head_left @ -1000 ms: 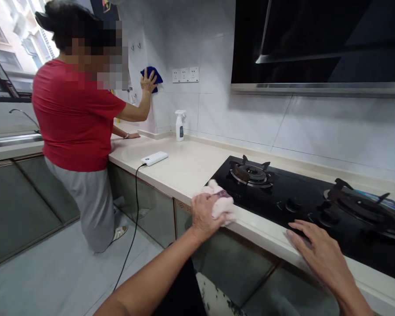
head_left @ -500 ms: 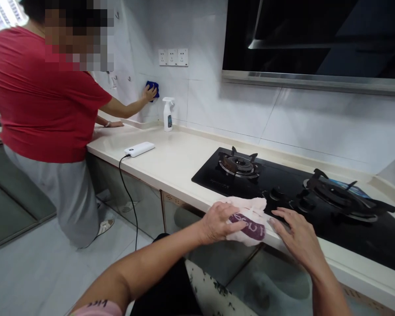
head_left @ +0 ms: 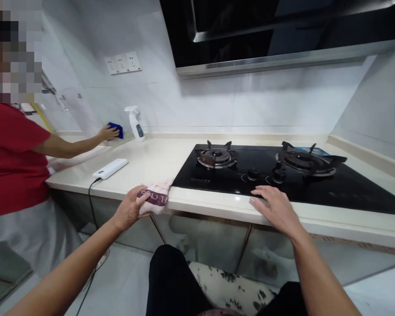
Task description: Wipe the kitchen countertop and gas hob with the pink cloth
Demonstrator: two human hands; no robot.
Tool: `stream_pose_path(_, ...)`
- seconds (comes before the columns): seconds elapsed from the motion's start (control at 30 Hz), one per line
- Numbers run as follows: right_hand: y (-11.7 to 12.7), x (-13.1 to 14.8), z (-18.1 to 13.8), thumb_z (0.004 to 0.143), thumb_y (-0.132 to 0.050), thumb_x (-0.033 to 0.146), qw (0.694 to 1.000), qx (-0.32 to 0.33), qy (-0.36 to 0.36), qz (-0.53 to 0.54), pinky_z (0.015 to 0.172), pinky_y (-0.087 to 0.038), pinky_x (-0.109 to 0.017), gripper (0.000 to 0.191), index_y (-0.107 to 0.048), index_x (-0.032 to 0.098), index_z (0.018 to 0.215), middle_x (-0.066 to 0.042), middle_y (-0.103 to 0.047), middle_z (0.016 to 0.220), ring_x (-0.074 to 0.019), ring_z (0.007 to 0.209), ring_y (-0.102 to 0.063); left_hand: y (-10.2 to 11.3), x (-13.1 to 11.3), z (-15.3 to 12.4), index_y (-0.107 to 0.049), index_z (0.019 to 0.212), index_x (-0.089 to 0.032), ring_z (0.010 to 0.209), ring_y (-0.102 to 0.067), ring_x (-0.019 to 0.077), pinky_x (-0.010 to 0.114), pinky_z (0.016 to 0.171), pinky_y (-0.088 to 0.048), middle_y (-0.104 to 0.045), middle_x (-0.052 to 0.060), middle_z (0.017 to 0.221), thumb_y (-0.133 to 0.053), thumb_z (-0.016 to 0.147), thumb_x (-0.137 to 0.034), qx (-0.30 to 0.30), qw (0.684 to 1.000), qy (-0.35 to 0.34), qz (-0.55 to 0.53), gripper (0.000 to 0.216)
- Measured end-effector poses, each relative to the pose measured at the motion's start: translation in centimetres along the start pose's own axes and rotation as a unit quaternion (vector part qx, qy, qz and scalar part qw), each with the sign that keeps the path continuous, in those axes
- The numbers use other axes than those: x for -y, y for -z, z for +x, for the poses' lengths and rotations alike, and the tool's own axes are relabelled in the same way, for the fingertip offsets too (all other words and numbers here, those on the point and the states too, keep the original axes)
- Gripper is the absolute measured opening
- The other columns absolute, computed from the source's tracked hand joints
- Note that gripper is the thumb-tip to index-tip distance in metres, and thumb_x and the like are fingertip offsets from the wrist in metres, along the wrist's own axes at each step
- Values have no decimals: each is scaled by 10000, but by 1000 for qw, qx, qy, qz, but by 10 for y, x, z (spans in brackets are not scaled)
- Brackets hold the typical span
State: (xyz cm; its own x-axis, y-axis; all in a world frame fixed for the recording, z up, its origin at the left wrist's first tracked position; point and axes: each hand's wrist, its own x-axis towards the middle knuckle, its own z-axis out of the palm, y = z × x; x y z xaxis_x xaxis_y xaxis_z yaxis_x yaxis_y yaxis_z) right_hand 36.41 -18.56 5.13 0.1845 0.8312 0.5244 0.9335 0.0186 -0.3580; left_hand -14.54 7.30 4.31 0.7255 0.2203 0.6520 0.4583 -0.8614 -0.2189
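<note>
My left hand (head_left: 129,209) grips a pink cloth (head_left: 156,197) with purple lettering and presses it on the front edge of the cream countertop (head_left: 158,162), just left of the black gas hob (head_left: 283,175). My right hand (head_left: 274,207) lies flat with fingers spread on the counter edge, its fingertips touching the hob's front below the knobs (head_left: 265,174).
A person in a red shirt (head_left: 9,158) stands at the left, a hand holding a blue cloth (head_left: 116,129) on the counter by the wall. A white spray bottle (head_left: 135,123) and a white power bank (head_left: 110,168) with a black cable sit on the counter. A range hood (head_left: 276,30) hangs above.
My left hand slid the pink cloth leftward along the counter edge, away from my right hand. The other person's blue cloth came down from the wall to the counter. The view swung right.
</note>
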Motion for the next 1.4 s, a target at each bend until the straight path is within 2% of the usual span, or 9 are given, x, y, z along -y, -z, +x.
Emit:
stream_pose_path(0.27,4,10,4,1091,-337,524,998,-19,-38,35,1003,-441,-459,463,-731,290,1156,-59,-731,1287,-269,1186,-638,-20,-52,36,-677,1285,-204,1139,-639,349,504,987,-538,-668,166,1275,-740,850,-590,-14,999,16,32,585)
stream_pose_path(0.57,7,13,5,1089,-339,541,994,-42,-36,92,1017,-447,-467,484,-749,286,1110,-71,-737,1246,-265,1154,-640,-69,-223,147,-666,1348,-288,1104,-587,356,501,921,-477,-627,161,1292,-876,726,-556,32,996,-38,-69,709)
stream_pose_path(0.7,11,16,-5,1083,-385,533,968,-144,-50,198,1011,-486,-423,457,-737,244,1037,-96,-728,1161,-250,1122,-662,-74,-281,190,-648,1377,-252,1026,-580,338,483,881,-475,-643,163,1206,-901,705,-581,66,993,-20,-92,790)
stream_pose_path(0.83,12,22,-47,1075,-462,443,936,-235,-84,247,1006,-519,-415,316,-700,239,1115,-99,-691,1174,-247,1137,-649,-64,-295,215,-692,1283,-232,1020,-601,319,473,919,-476,-684,117,1120,-832,783,-532,78,971,70,-215,600)
stream_pose_path(0.97,11,28,-86,1017,-589,358,963,-180,-45,197,1137,-475,-500,457,-528,286,1465,-118,-573,1439,-281,1356,-546,-41,-287,235,-708,1124,-205,943,-654,244,376,867,-505,-733,51,1030,-641,909,-468,126,849,226,-461,346)
stream_pose_path(1.1,24,38,-84,979,-630,349,967,-169,-30,188,1178,-454,-541,713,-323,319,1621,-136,-437,1562,-294,1444,-466,-22,-287,246,-730,1089,-186,937,-673,226,335,851,-518,-769,39,1012,-580,927,-475,197,746,255,-583,364)
stream_pose_path(1.17,34,44,-72,946,-673,396,961,-179,-52,202,1179,-452,-530,717,-375,321,1594,-131,-418,1569,-298,1456,-449,-20,-292,246,-745,1042,-169,935,-682,231,343,853,-530,-780,48,990,-573,930,-468,233,690,276,-627,363)
stream_pose_path(1.27,48,53,-53,909,-696,428,955,-150,-77,243,1146,-463,-478,587,-545,299,1461,-105,-521,1478,-286,1378,-514,-27,-304,239,-760,1050,-145,974,-712,251,370,901,-552,-794,82,1031,-666,902,-485,287,562,302,-715,383)
stream_pose_path(1.4,54,59,-34,939,-634,437,948,-27,-111,296,855,-526,-337,226,-705,249,1043,-26,-703,1005,-208,943,-645,-40,-307,218,-741,1207,-161,1135,-722,296,406,1002,-559,-788,133,1137,-675,906,-651,285,423,326,-796,579)
